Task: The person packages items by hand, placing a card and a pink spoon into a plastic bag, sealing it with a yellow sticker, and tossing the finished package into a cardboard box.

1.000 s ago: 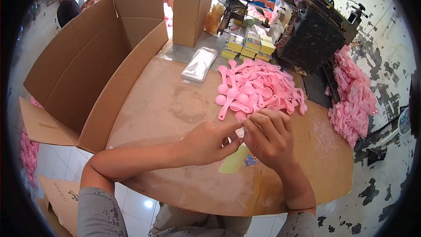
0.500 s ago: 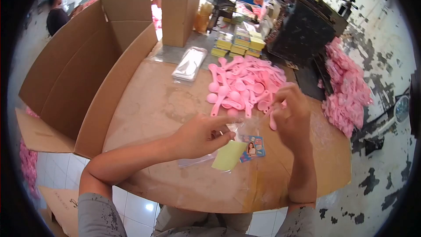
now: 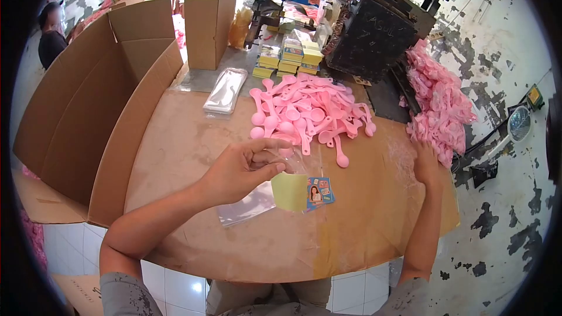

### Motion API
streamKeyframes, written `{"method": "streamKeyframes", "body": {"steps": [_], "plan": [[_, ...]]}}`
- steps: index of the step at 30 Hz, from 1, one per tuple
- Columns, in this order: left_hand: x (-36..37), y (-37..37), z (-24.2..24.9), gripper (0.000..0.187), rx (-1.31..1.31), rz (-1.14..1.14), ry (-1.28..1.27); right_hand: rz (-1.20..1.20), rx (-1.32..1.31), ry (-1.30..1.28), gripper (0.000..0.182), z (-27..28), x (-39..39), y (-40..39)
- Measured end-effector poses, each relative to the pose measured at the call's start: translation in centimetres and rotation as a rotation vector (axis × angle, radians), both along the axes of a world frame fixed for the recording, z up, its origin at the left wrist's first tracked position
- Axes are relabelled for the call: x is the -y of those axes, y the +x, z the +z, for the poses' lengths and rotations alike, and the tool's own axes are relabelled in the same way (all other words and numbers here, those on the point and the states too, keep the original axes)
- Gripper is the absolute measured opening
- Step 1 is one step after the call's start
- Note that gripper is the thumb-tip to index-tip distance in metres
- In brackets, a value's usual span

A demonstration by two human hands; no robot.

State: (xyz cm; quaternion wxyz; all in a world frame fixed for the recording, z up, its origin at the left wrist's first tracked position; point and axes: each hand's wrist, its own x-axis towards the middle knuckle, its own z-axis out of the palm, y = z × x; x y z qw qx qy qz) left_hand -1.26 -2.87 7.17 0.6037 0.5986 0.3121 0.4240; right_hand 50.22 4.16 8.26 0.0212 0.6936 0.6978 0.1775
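My left hand is closed, thumb and fingers pinching a clear plastic bag over the middle of the table. A bit of pink shows by its fingertips. Just below lie a pale yellow-green card and a blue printed card with a portrait. More clear plastic lies flat under the left wrist. At the table's right edge, my right hand reaches to a heap of pink items in clear bags, its fingers partly extended at the lower edge. Loose pink measuring spoons are piled beyond my left hand.
A large open cardboard box stands at the left, with a tall carton behind it. Clear bags lie stacked near card bundles. A dark machine box stands at the back. A person is at far left.
My right hand has moved from beside the spoon pile rightward to the bagged pink heap. My left hand stays by the cards. The whole view has shifted somewhat.
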Motion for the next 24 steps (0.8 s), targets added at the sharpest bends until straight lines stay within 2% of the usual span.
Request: {"method": "streamKeyframes", "body": {"steps": [2,5,8,10,12,14,16,19,22,24], "plan": [[0.0,0.0,0.5,0.04,-0.085,0.045,-0.028,0.369,-0.746,-0.024,0.064,2.0,0.4,-0.5],[0.0,0.1,0.3,0.042,-0.073,0.076,-0.015,0.279,-1.371,-0.457,0.06,3.7,-0.5,0.1],[0.0,-0.1,-0.5,0.041,0.058,0.05,0.046,0.063,-0.22,-0.048,0.052,0.7,-1.2,-0.6],[0.1,-0.1,-0.1,0.039,0.023,0.09,0.061,0.227,0.098,0.255,0.047,0.9,1.1,-6.4],[0.4,-0.1,1.1,0.039,-0.025,0.136,0.034,0.618,-0.463,0.135,0.047,4.1,1.5,-11.6],[0.2,0.0,0.7,0.038,-0.027,0.175,0.056,0.783,-0.749,-0.18,0.045,6.4,3.3,-17.8],[0.3,0.0,0.4,0.038,-0.035,0.189,0.067,0.908,-0.99,-0.372,0.041,5.8,4.3,-22.4],[0.4,0.1,-0.1,0.036,-0.018,0.187,0.089,0.855,-1.182,-0.575,0.034,4.2,4.8,-26.7],[0.0,0.0,-0.4,0.036,0.047,0.2,0.125,0.809,-1.547,-0.739,0.03,1.9,2.9,-28.1],[-0.3,0.0,-0.4,0.036,0.131,0.189,0.105,0.838,-1.486,-0.711,0.027,1.5,1.5,-27.3]]}}
